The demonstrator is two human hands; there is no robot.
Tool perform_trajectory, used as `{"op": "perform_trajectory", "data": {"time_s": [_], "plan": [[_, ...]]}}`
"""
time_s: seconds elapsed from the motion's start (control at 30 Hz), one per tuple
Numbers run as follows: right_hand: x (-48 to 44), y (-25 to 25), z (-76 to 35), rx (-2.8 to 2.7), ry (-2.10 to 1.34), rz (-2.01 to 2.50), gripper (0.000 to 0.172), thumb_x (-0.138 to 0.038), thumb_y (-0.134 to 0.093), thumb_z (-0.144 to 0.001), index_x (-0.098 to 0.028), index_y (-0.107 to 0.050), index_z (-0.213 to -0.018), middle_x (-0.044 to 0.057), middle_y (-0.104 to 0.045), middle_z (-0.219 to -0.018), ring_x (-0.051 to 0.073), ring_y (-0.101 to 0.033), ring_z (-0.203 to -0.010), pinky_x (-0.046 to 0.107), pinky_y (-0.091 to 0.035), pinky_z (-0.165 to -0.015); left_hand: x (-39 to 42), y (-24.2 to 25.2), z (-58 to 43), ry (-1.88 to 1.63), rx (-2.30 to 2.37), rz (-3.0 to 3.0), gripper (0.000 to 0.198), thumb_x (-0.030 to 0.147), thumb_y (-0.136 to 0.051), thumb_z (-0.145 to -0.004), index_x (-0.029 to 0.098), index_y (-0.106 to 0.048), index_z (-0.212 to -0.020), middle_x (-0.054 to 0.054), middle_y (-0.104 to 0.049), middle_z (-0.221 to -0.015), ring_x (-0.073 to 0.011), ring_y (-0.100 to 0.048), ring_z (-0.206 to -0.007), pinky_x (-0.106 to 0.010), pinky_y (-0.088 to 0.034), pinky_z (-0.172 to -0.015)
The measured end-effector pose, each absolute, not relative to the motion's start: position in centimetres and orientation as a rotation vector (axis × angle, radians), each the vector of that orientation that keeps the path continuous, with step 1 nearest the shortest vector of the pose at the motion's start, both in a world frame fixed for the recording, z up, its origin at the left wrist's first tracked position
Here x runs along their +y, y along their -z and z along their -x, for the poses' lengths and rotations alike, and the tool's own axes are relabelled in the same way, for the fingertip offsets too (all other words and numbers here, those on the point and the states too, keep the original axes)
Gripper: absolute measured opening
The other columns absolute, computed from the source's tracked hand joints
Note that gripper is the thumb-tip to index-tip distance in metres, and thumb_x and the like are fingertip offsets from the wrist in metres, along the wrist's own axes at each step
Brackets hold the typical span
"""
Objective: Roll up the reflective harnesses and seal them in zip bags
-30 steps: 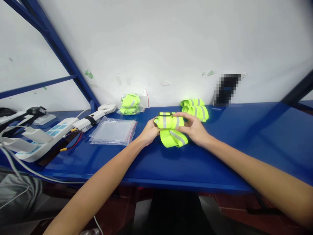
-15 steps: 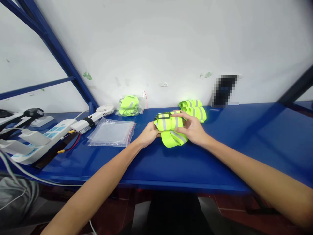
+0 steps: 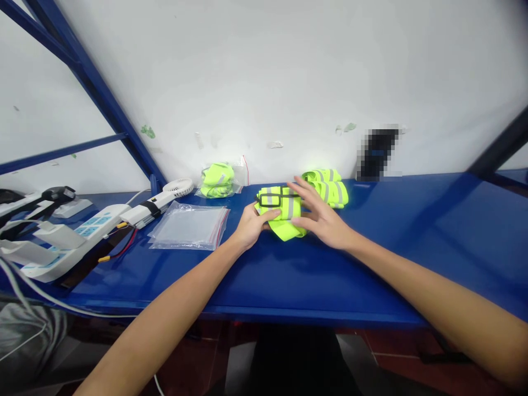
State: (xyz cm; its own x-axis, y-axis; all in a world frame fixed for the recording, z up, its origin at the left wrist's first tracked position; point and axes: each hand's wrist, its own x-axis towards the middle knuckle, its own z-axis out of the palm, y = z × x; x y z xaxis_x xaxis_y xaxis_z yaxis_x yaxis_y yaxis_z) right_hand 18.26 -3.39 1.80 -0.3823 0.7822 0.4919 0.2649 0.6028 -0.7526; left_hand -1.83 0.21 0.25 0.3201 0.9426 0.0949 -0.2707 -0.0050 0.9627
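Observation:
A folded neon-yellow reflective belt [image 3: 292,208] with grey stripes and a black buckle is held just above the blue table. My left hand [image 3: 250,225] grips its left end, thumb on top and fingers underneath, partly hidden. At the right end of the bundle is my right hand [image 3: 325,220], its fingers spread and its thumb near the lower fold. A loose loop of the strap hangs below the bundle. Behind my right hand lies another folded reflective belt [image 3: 335,192]. Against the wall, a third one sits in a clear zip bag [image 3: 218,180].
A stack of clear zip bags [image 3: 187,225] lies on the blue table [image 3: 330,280] to the left. Beyond it are a white handheld fan [image 3: 177,187], a power strip [image 3: 88,231] with plugs, and cables. A pixelated dark object [image 3: 377,154] leans on the wall.
My right hand has loosened, its fingers lifting and spreading from the belt. The bundle has shifted slightly left, and my left thumb now presses on top of it.

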Motion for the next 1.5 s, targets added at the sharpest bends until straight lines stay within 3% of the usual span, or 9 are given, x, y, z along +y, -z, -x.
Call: {"op": "perform_trajectory", "data": {"time_s": [0.13, 0.23, 0.4, 0.53, 0.7, 0.87, 1.03, 1.2, 1.5], "plan": [[-3.5, -2.2, -19.2, -2.087, -0.574, 0.782, 0.087, -0.041, -0.065, -0.087, -0.045, -0.012, -0.155, -0.001, -0.001, -0.167, 0.034, -0.013, -0.151, 0.057, -0.036, -0.112, 0.6, -0.5, 2.0, -1.172, 0.713, -1.155, 0.052, 0.032, -0.085, -0.063, 0.013, -0.066, -0.108, -0.012, -0.073, -0.107, -0.028, -0.071, -0.093, -0.039, -0.058, -0.078], [-3.0, -1.9, -19.6, -2.208, -0.308, 0.827, 0.098, -0.035, -0.078, -0.076, -0.041, -0.019, -0.154, 0.003, -0.002, -0.167, 0.038, -0.016, -0.15, 0.06, -0.032, -0.113, 0.8, -0.5, 2.2, -1.198, 0.65, -1.139, 0.051, 0.031, -0.082, -0.068, 0.013, -0.065, -0.112, -0.013, -0.072, -0.11, -0.0284, -0.069, -0.1, -0.038, -0.057, -0.083], [-2.2, -1.1, -19.3, -2.225, -0.015, 0.835, 0.058, -0.03, -0.075, -0.078, -0.035, -0.056, -0.133, 0.007, -0.024, -0.16, 0.04, -0.031, -0.144, 0.061, -0.037, -0.111, 0.8, -0.6, 2.3, -1.149, 0.599, -1.117, 0.048, 0.032, -0.081, -0.07, 0.014, -0.066, -0.113, -0.014, -0.071, -0.115, -0.0302, -0.068, -0.106, -0.04, -0.056, -0.086], [-2.2, -0.9, -19.0, -2.168, 0.055, 0.801, 0.036, -0.033, -0.068, -0.086, -0.033, -0.065, -0.122, 0.009, -0.035, -0.151, 0.038, -0.036, -0.14, 0.061, -0.04, -0.107, 0.9, -0.8, 2.5, -1.154, 0.631, -1.12, 0.048, 0.033, -0.08, -0.071, 0.014, -0.067, -0.112, -0.014, -0.072, -0.112, -0.0294, -0.069, -0.102, -0.041, -0.056, -0.085], [-2.5, -0.7, -18.7, -2.145, 0.088, 0.821, 0.036, -0.026, -0.058, -0.091, -0.033, -0.064, -0.126, 0.012, -0.043, -0.139, 0.036, -0.042, -0.131, 0.06, -0.043, -0.103, 0.9, -0.5, 2.3, -1.132, 0.672, -1.136, 0.048, 0.033, -0.081, -0.069, 0.014, -0.066, -0.11, -0.014, -0.072, -0.11, -0.0281, -0.07, -0.098, -0.039, -0.057, -0.081], [-3.2, -0.4, -17.9, -2.112, 0.043, 0.818, 0.045, -0.021, -0.055, -0.09, -0.029, -0.058, -0.134, 0.012, -0.056, -0.106, 0.029, -0.057, -0.099, 0.051, -0.052, -0.085, 0.7, -0.6, 2.1, -1.157, 0.671, -1.13, 0.047, 0.032, -0.082, -0.069, 0.015, -0.064, -0.108, -0.013, -0.071, -0.113, -0.0275, -0.069, -0.101, -0.04, -0.056, -0.084], [-3.3, -0.7, -17.3, -2.043, -0.104, 0.848, 0.034, -0.031, -0.063, -0.089, -0.027, -0.066, -0.123, 0.011, -0.061, -0.108, 0.026, -0.062, -0.092, 0.044, -0.054, -0.079, 0.9, -0.6, 2.3, -1.19, 0.707, -1.114, 0.047, 0.032, -0.081, -0.069, 0.013, -0.065, -0.109, -0.013, -0.072, -0.111, -0.0273, -0.069, -0.1, -0.041, -0.055, -0.086], [-3.0, -0.7, -17.4, -2.038, -0.16, 0.881, 0.02, -0.028, -0.065, -0.088, -0.025, -0.071, -0.107, 0.009, -0.068, -0.1, 0.024, -0.065, -0.084, 0.041, -0.055, -0.076, 1.4, 0.1, 2.4, -1.194, 0.71, -1.103, 0.048, 0.032, -0.08, -0.071, 0.014, -0.063, -0.112, -0.014, -0.071, -0.112, -0.0273, -0.069, -0.098, -0.041, -0.055, -0.086], [-3.0, -0.3, -17.6, -2.286, 0.219, 0.633, 0.021, -0.018, -0.052, -0.096, -0.015, -0.071, -0.102, 0.011, -0.069, -0.089, 0.021, -0.059, -0.078, 0.034, -0.052, -0.067, 1.3, 0.5, 1.8, -1.22, 0.631, -1.061, 0.05, 0.029, -0.081, -0.069, 0.014, -0.059, -0.111, -0.011, -0.071, -0.11, -0.026, -0.068, -0.101, -0.04, -0.05, -0.093]]}}
